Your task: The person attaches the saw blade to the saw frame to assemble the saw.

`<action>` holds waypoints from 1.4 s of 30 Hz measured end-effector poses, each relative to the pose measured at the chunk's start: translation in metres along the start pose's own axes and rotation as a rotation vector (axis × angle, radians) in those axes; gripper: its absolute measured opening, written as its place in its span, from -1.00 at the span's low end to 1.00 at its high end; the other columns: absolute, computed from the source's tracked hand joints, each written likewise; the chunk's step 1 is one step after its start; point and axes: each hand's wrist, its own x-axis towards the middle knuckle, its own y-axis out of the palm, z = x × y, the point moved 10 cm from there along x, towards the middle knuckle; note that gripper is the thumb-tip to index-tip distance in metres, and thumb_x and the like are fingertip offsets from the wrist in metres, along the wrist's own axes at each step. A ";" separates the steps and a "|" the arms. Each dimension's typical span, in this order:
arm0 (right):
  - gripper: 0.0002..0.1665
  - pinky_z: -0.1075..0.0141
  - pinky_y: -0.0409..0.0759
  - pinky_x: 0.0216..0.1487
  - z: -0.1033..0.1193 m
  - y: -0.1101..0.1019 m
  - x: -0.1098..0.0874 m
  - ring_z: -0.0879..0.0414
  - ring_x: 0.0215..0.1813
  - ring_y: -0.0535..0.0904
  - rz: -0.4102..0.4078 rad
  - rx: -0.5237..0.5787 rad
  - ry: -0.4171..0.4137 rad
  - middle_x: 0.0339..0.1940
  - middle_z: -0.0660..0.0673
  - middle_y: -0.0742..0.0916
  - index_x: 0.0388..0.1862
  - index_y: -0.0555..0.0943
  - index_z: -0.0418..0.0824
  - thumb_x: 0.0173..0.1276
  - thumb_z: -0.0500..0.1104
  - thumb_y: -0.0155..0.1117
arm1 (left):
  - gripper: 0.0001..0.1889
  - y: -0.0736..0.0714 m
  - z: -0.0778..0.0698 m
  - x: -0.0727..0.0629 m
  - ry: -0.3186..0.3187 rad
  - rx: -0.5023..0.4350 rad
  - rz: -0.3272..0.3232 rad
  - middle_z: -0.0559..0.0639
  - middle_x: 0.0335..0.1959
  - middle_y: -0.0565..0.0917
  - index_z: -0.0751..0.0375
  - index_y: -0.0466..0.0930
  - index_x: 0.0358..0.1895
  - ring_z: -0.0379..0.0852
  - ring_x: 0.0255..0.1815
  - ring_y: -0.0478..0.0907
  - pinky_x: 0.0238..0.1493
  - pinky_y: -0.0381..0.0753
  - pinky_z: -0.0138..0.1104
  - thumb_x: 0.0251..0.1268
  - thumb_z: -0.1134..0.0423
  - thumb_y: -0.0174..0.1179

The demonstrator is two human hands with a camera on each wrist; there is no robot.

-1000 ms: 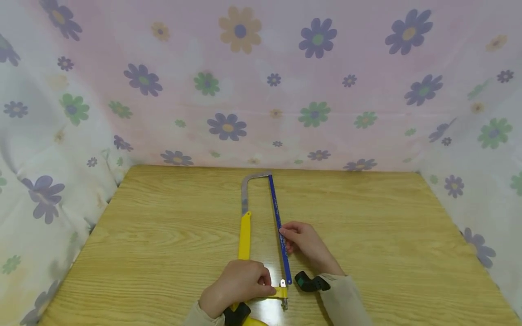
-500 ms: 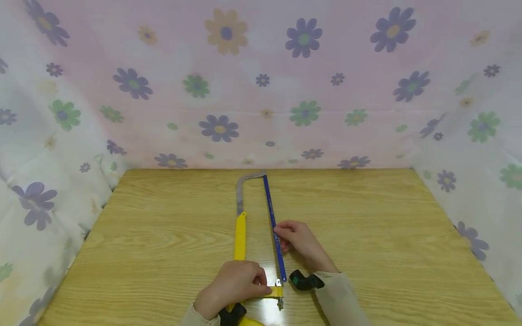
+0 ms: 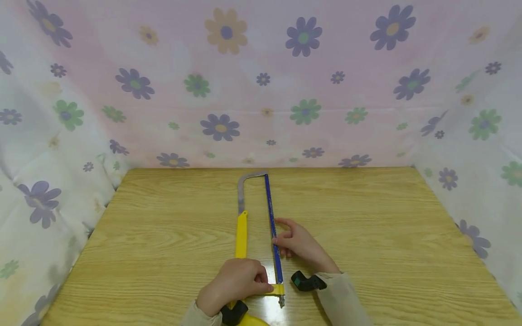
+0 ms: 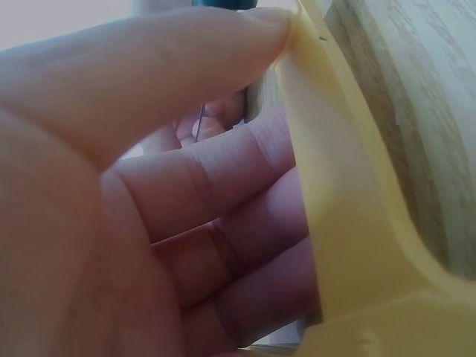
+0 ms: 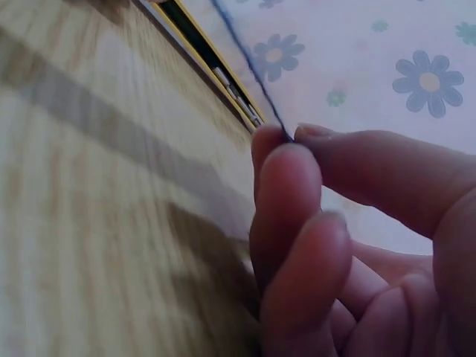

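Some fingers of the right hand [image 3: 299,242] pinch the blue blade [image 3: 270,203] with the thumb. The left hand [image 3: 240,280] curls round the yellow saw frame [image 3: 241,235]. Blade tip and frame's grey bend lie close to the table's [image 3: 346,203] far edge, near its middle, before flowery cloth [image 3: 244,90].
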 end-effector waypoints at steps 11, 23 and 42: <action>-0.01 0.37 0.41 -0.63 0.003 0.016 -0.019 0.12 -0.61 0.47 0.056 0.016 -0.019 -0.42 -0.19 0.65 0.41 -0.14 -0.17 0.16 -0.27 0.25 | -0.78 0.003 0.004 0.000 -0.025 -0.019 0.029 -0.41 -0.73 0.37 -0.22 0.54 -0.61 -0.41 -0.69 0.29 -0.63 0.26 -0.45 0.00 -0.17 0.18; -0.41 0.43 0.37 -0.50 -0.006 0.033 -0.043 0.25 -0.55 0.41 0.175 -0.177 -0.107 -0.35 -0.04 0.61 0.20 0.38 -0.05 0.16 -0.11 0.27 | -0.78 0.003 0.005 0.001 -0.033 -0.018 0.046 -0.41 -0.73 0.38 -0.22 0.55 -0.60 -0.40 -0.67 0.31 -0.61 0.27 -0.43 0.00 -0.18 0.18; -0.52 0.43 0.37 -0.52 -0.011 0.037 -0.048 0.21 -0.52 0.43 0.246 -0.210 -0.083 -0.48 -0.02 0.58 0.07 0.48 0.00 0.14 -0.04 0.29 | -0.77 0.004 0.005 0.000 -0.030 -0.018 0.047 -0.39 -0.74 0.37 -0.22 0.53 -0.61 -0.39 -0.69 0.29 -0.62 0.25 -0.43 0.01 -0.19 0.16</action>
